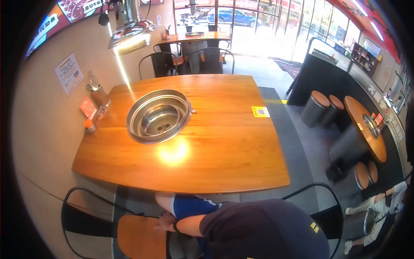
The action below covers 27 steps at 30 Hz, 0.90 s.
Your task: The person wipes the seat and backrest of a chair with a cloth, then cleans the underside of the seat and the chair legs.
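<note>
My left hand (164, 221) is low in the view, at the right edge of an orange-brown chair seat (140, 237). It seems to rest on that edge with its fingers partly spread, and I see nothing held in it. A dark band circles the wrist. My dark shirt and blue shorts fill the lower middle, close to the near edge of a wooden table (224, 151). A round metal grill well (159, 115) is set into the tabletop. My right hand does not show.
A metal utensil holder (99, 96), a small orange-capped bottle (90, 126) and a yellow code sticker (260, 112) are on the table. A metal exhaust hood (131, 36) hangs above. Stools (315, 108) stand to the right. A person (379, 211) is at the far lower right.
</note>
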{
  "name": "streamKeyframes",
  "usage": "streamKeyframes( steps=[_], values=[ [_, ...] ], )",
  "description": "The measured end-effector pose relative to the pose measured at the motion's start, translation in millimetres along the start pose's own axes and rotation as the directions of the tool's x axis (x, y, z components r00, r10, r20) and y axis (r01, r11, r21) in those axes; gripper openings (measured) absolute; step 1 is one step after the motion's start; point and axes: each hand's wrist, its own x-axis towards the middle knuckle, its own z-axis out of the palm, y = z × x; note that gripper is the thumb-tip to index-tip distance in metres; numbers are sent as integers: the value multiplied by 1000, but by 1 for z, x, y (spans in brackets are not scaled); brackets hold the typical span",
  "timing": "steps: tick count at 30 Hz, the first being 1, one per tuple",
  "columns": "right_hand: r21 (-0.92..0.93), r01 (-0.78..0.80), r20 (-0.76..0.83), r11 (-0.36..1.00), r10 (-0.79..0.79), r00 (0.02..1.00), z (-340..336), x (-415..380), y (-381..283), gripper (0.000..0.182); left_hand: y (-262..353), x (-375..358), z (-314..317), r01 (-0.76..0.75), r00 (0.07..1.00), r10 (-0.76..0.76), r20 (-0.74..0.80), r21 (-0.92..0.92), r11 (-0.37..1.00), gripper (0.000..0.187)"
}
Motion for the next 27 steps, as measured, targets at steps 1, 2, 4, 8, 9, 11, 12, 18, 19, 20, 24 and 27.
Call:
streamKeyframes(
  steps=[1,2,4,8,9,11,12,18,19,20,24,27],
  values=[
    [-6,12,7,1000,-12,1000,-1,-2,-2,85,14,-8,0,-11,1000,11,-11,7,1000,60],
    [5,1,-22,1000,-1,1000,-7,-9,-5,79,24,-15,1,-16,999,16,-36,8,1000,59],
    [88,95,-251,992,-71,966,-16,-36,-18,58,26,-23,0,-10,995,10,-102,0,1000,59],
    [168,517,-421,839,-413,807,-72,-72,-53,46,-30,11,2,-54,973,52,-226,-2,999,55],
    [212,642,-473,737,-498,727,-84,-84,-69,45,-35,18,2,-61,978,63,-200,17,998,48],
    [266,800,-511,538,-624,591,-105,-95,-84,47,-86,42,1,67,996,-79,-38,-247,967,43],
    [295,843,-498,449,-681,537,-108,-95,-93,48,-85,37,2,80,994,-98,-45,-299,951,37],
    [140,855,-124,499,-848,516,-71,-54,-98,58,-72,17,7,118,978,-48,-201,353,928,70],
    [51,854,-1,518,-855,519,-43,-40,-82,64,-52,9,10,160,967,-53,-248,433,887,72],
    [-59,848,91,527,-843,531,-18,-21,-72,70,-80,23,22,163,944,-4,-329,458,874,69],
    [-112,859,191,500,-837,513,12,-1,-59,80,-54,16,35,236,913,-40,-407,446,864,67],
    [-174,833,101,525,-832,545,21,9,-66,83,-46,12,20,234,929,-67,-364,437,868,66]
  ],
)
